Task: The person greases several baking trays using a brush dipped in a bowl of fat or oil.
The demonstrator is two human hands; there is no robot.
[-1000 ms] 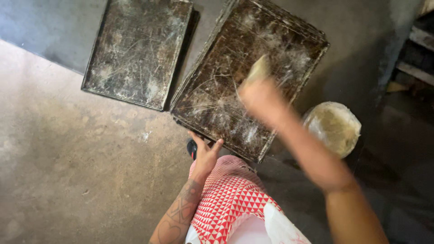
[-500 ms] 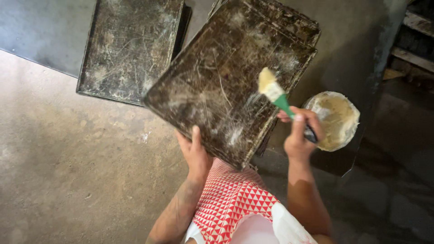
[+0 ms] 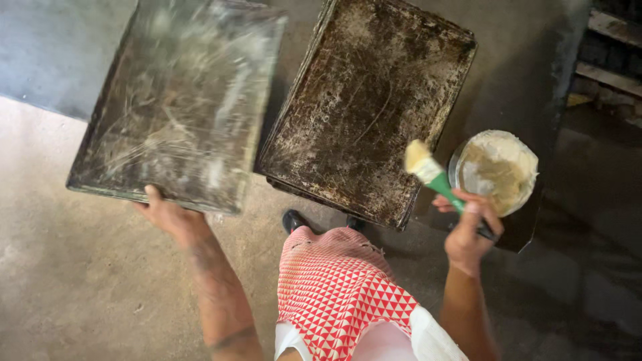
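Below the head camera, a dark baking tray (image 3: 177,100), blurred and streaked with pale grease, was gripped at its near edge by the left hand (image 3: 170,217), fingers curled underneath and thumb on top, so it was carried flat. Just beside it, a stack of trays (image 3: 368,107) lay on the table (image 3: 521,80). A green-handled brush (image 3: 438,180) was clasped in the right hand (image 3: 468,234), bristles raised beside 1 bowl of grease (image 3: 498,170), within easy dipping reach.
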